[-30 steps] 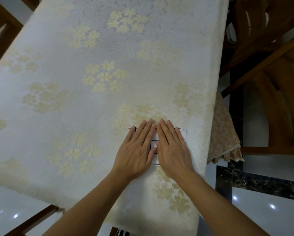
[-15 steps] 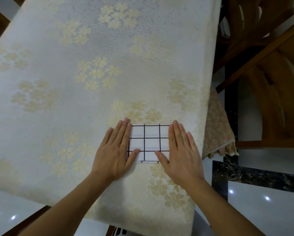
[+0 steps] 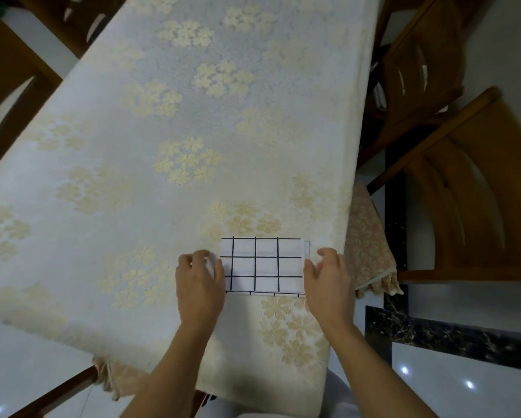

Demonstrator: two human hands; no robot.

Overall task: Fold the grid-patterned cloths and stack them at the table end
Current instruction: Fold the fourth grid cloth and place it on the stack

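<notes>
Cloth (image 3: 262, 265) lies folded on the table (image 3: 132, 140), near its right edge and near end. Left hand (image 3: 200, 282) pinches the left edge, which is slightly raised. Right hand (image 3: 328, 282) curls round the right edge, thumb on top. Under layers already peek out at the near and right sides. Risk: lifted by the ends alone, the middle may sag and the fold open. An uneven pull could skew the layers or carry the cloth off the table's edge.

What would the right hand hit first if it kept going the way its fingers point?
Probably only bare tablecloth beside the grid cloth; the right hand points up the table near its right edge, nothing else shows ahead.
</notes>
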